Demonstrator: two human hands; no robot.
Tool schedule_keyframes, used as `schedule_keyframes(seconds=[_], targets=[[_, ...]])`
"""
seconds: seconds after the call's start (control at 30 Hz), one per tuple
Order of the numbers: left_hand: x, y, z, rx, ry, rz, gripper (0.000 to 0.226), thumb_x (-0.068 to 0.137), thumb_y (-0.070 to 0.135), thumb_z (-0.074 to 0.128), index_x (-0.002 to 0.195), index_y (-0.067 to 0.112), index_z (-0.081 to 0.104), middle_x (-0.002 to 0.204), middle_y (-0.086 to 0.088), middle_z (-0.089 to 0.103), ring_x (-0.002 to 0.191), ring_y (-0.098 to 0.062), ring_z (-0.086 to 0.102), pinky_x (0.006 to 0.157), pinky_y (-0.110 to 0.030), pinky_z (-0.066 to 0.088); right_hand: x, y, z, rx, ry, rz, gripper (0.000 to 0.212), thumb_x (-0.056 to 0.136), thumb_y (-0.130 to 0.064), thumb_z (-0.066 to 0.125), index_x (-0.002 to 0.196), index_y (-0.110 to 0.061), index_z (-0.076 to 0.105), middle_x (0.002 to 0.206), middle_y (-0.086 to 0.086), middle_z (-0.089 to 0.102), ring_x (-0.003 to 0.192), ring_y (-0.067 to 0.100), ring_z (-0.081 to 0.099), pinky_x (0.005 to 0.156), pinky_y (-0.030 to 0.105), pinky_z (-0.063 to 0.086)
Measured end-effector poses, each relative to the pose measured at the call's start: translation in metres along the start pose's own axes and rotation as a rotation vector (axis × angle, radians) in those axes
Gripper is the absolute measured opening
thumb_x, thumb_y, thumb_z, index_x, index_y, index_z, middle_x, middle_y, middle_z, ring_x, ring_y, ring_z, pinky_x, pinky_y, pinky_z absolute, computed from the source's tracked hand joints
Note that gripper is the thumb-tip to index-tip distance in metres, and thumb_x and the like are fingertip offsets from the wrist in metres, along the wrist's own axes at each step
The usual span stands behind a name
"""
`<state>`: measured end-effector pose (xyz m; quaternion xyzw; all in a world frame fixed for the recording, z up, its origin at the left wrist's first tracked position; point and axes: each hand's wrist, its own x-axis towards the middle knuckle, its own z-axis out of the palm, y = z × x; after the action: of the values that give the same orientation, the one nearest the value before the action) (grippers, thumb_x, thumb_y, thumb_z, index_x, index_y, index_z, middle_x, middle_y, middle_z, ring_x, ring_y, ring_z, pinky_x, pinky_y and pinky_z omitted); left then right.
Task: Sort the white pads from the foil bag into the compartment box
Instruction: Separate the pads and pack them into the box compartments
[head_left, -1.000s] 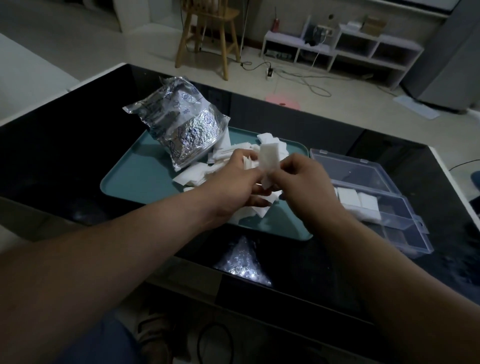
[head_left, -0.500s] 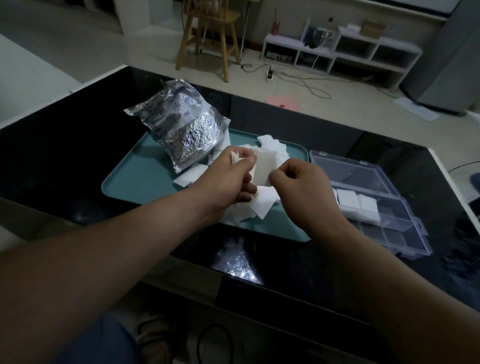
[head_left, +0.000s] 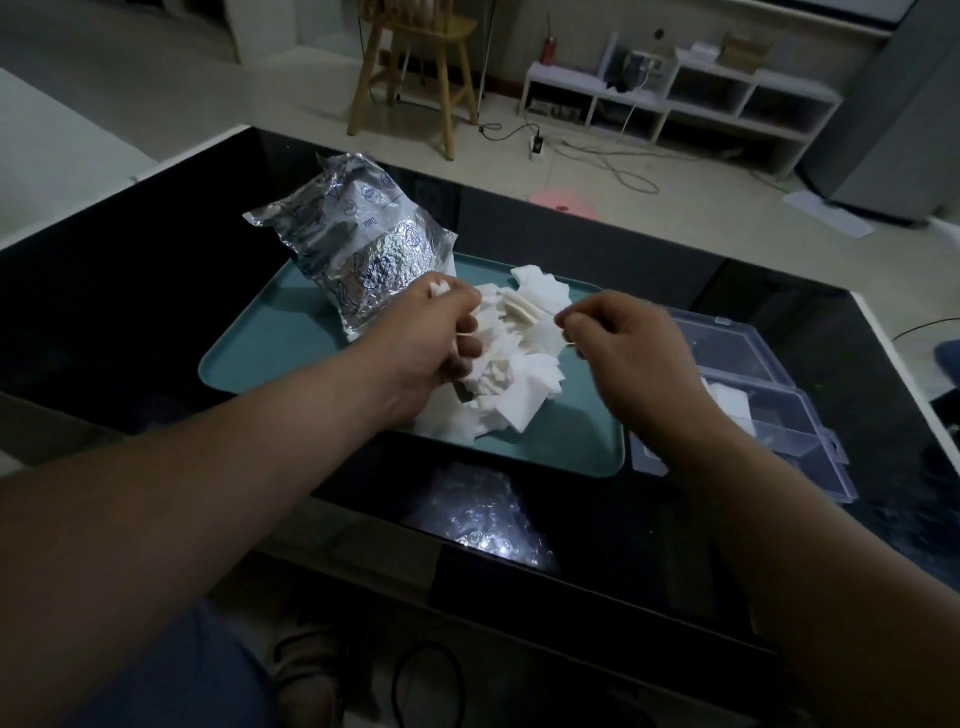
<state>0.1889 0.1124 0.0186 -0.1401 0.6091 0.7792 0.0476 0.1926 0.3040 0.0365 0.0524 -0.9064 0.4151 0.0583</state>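
Note:
A crumpled foil bag (head_left: 358, 249) lies at the back left of a teal tray (head_left: 249, 353). A heap of white pads (head_left: 514, 374) is spread over the tray's middle. My left hand (head_left: 436, 338) is curled round a small stack of white pads, whose edges stick out above my fist. My right hand (head_left: 628, 348) hovers to the right of the heap and pinches a thin white pad between thumb and fingers. The clear compartment box (head_left: 763, 395) stands open to the right of the tray, with white pads in one compartment, partly hidden by my right wrist.
The tray and box sit on a glossy black table (head_left: 104, 291) whose front edge runs below my forearms. A wooden chair (head_left: 415, 67), a low white shelf (head_left: 717, 98) and cables lie on the floor beyond the table.
My hands have drawn apart. They were together over the heap holding pads; now the left keeps a stack and the right has moved rightward with one thin pad.

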Motion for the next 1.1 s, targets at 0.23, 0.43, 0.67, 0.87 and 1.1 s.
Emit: schedule_keyframes(seconds=[0.23, 0.43, 0.67, 0.87, 1.1], targets=[[0.006, 0.013, -0.016, 0.006, 0.031, -0.008, 0.005, 0.102, 0.018, 0.055, 0.098, 0.018, 0.056, 0.069, 0.000, 0.054, 0.051, -0.011, 0.042, 0.038, -0.016, 0.024, -0.019, 0.002, 0.038, -0.382, -0.312, -0.220, 0.018, 0.095, -0.037, 0.068, 0.112, -0.032, 0.071, 0.105, -0.009, 0.065, 0.095, 0.012, 0.061, 0.080, 0.032, 0.050], [0.004, 0.011, -0.019, 0.075, 0.039, -0.012, 0.003, 0.102, 0.019, 0.056, 0.102, 0.016, 0.058, 0.073, -0.001, 0.057, 0.051, -0.011, 0.043, 0.039, -0.018, 0.026, -0.014, 0.002, 0.052, -0.722, -0.404, -0.392, 0.038, 0.090, -0.035, 0.070, 0.128, -0.030, 0.066, 0.122, 0.005, 0.055, 0.114, 0.028, 0.053, 0.092, 0.040, 0.049], [0.002, 0.006, -0.014, 0.171, -0.026, -0.004, 0.007, 0.101, 0.019, 0.057, 0.105, 0.016, 0.061, 0.075, -0.002, 0.062, 0.053, -0.012, 0.046, 0.042, -0.019, 0.031, -0.001, 0.005, 0.031, -0.357, -0.277, -0.219, 0.015, 0.093, -0.036, 0.074, 0.092, -0.022, 0.072, 0.092, -0.007, 0.060, 0.082, 0.013, 0.057, 0.071, 0.032, 0.045], [0.001, -0.002, -0.009, 0.226, -0.081, -0.004, 0.011, 0.102, 0.021, 0.060, 0.110, 0.015, 0.062, 0.083, -0.007, 0.063, 0.055, -0.013, 0.051, 0.045, -0.021, 0.037, 0.009, 0.008, 0.011, 0.149, -0.168, 0.090, 0.014, 0.094, -0.028, 0.077, 0.094, -0.014, 0.075, 0.080, 0.002, 0.074, 0.064, 0.007, 0.063, 0.059, 0.025, 0.048], [-0.004, -0.001, -0.003, 0.188, -0.152, -0.030, 0.020, 0.105, 0.028, 0.055, 0.116, 0.014, 0.065, 0.085, -0.008, 0.061, 0.064, -0.016, 0.058, 0.054, -0.024, 0.045, 0.011, 0.006, 0.006, 0.506, -0.305, 0.225, 0.010, 0.101, -0.012, 0.066, 0.104, -0.003, 0.071, 0.075, 0.008, 0.067, 0.064, 0.015, 0.057, 0.063, 0.030, 0.045]])
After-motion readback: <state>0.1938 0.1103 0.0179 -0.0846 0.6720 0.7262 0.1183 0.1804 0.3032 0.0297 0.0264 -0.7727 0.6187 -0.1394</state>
